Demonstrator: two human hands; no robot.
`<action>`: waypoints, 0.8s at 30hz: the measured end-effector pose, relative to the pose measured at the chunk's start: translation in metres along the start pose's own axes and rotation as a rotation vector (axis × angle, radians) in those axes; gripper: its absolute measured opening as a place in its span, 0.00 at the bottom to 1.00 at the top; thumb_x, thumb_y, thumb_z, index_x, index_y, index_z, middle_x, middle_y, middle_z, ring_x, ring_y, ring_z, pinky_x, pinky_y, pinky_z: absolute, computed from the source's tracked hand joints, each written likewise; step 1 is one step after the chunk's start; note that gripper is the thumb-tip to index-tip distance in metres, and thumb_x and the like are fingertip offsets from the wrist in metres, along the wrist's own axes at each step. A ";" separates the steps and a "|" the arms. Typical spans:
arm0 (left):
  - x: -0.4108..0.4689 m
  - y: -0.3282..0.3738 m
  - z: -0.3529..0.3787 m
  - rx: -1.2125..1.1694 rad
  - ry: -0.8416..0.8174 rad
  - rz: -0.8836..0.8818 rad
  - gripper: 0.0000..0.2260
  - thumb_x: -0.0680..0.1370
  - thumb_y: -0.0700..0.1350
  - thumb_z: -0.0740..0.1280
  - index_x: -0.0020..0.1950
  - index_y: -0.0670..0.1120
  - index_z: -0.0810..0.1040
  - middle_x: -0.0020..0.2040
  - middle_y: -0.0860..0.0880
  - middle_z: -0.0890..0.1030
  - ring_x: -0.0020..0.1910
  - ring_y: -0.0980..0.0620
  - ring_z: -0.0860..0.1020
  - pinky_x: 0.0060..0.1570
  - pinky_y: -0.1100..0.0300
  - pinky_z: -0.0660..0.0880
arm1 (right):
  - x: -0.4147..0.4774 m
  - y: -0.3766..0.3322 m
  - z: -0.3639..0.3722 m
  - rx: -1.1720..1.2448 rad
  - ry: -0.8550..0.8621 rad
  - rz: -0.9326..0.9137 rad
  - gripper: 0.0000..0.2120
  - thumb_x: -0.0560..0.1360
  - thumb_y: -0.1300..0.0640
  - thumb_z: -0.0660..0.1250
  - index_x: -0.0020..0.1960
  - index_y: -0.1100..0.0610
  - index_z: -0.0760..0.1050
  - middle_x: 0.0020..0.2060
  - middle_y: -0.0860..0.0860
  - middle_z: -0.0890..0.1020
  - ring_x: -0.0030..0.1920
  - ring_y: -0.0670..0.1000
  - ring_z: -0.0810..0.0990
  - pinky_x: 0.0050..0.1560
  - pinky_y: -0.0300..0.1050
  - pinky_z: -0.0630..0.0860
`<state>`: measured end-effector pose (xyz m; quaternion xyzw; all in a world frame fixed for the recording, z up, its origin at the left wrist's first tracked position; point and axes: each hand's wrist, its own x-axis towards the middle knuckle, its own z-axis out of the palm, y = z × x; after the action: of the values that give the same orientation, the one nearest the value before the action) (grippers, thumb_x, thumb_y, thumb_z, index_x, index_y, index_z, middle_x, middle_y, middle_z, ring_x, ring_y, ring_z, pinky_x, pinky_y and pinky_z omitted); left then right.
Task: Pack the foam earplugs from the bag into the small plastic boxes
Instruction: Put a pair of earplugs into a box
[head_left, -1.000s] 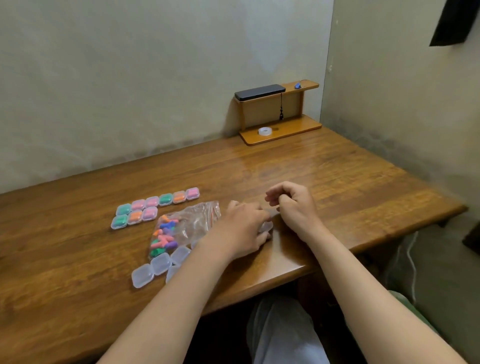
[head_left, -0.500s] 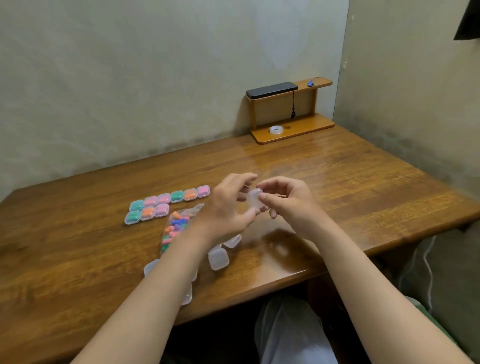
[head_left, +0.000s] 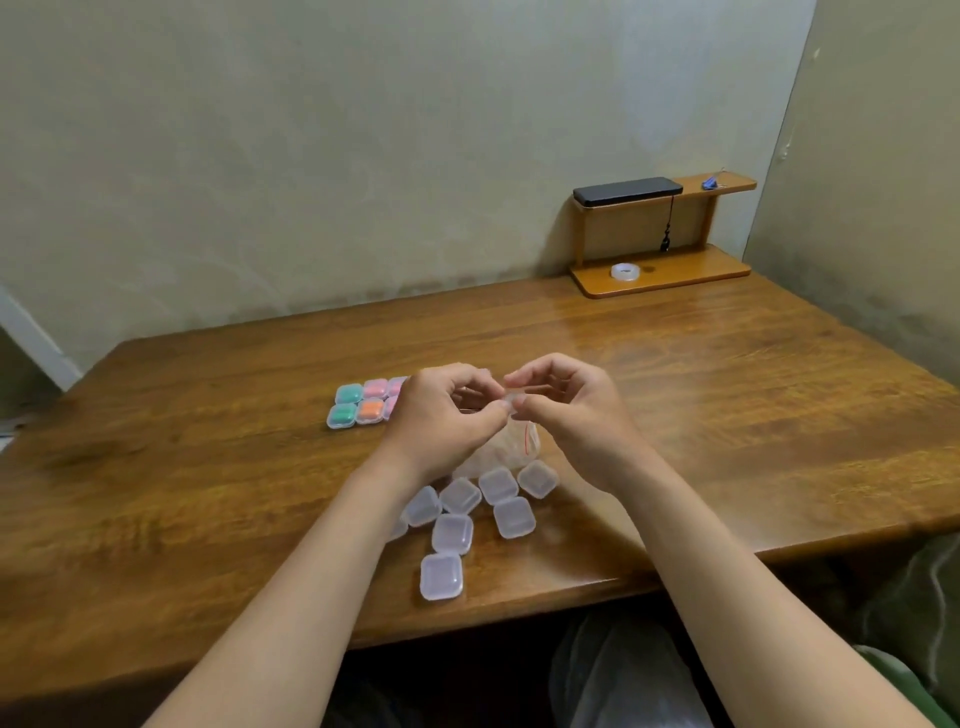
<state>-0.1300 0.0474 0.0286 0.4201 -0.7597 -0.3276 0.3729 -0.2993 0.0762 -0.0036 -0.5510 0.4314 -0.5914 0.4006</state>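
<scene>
Now both hands meet above the worktop (head_left: 727, 415) — left hand (head_left: 441, 415) and right hand (head_left: 571, 410) pinch one clear box (head_left: 511, 401) between their fingertips, probably prying the lid. The earplug bag (head_left: 522, 441) lies straight below, mostly hidden by the left hand, so its long axis can't be told; left hand looks slightly nearer. Empty boxes (head_left: 453, 533) cluster nearer the person, filled boxes (head_left: 358, 408) left of the hands. Half a second ago: same box, left fingers looser — a second ago, hands down at the bag.
</scene>
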 end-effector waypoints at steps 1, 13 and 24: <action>-0.001 -0.001 -0.003 -0.002 0.018 -0.014 0.04 0.75 0.40 0.75 0.49 0.45 0.85 0.45 0.53 0.85 0.45 0.62 0.83 0.44 0.66 0.80 | 0.001 -0.001 0.004 0.002 -0.014 0.001 0.08 0.73 0.69 0.71 0.50 0.60 0.80 0.48 0.60 0.84 0.51 0.61 0.84 0.54 0.60 0.82; 0.001 -0.021 -0.025 -0.041 0.278 -0.072 0.06 0.81 0.40 0.67 0.53 0.49 0.81 0.49 0.52 0.82 0.49 0.54 0.82 0.41 0.62 0.82 | 0.006 -0.001 0.025 -0.079 -0.164 0.025 0.28 0.72 0.74 0.71 0.67 0.54 0.75 0.58 0.52 0.82 0.57 0.50 0.83 0.54 0.46 0.82; -0.009 -0.057 -0.040 -0.165 0.296 -0.332 0.17 0.79 0.35 0.68 0.67 0.47 0.80 0.62 0.54 0.79 0.54 0.58 0.79 0.52 0.62 0.81 | 0.014 0.025 -0.013 -0.711 0.155 0.154 0.11 0.67 0.65 0.75 0.36 0.54 0.75 0.35 0.50 0.81 0.39 0.52 0.82 0.45 0.57 0.82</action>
<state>-0.0706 0.0231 0.0005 0.5509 -0.5879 -0.3801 0.4543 -0.3137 0.0557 -0.0234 -0.5755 0.6789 -0.4128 0.1937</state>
